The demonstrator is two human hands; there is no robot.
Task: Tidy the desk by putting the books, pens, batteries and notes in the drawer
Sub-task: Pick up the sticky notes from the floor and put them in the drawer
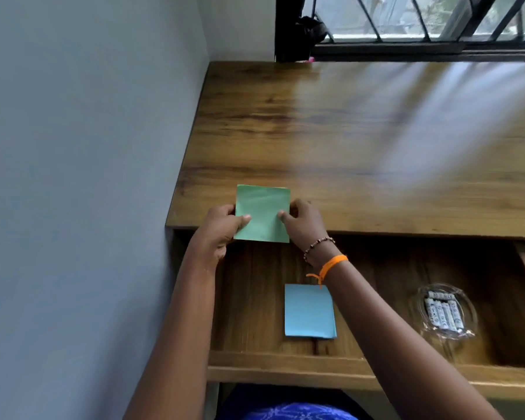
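Observation:
A green pad of notes [262,212] hangs over the front edge of the wooden desk [361,140]. My left hand [222,227] pinches its left side and my right hand [303,224] pinches its right side, thumbs on top. Below, the drawer [285,363] stands pulled out. Inside it lies a blue pad of notes [309,310]. To the right, a clear glass dish [446,313] holds several white batteries [443,310].
A grey wall [82,177] runs close along the desk's left side. A barred window [422,22] sits behind the desk, with a dark object [309,28] at its left corner. Blue cloth [294,410] shows under the drawer.

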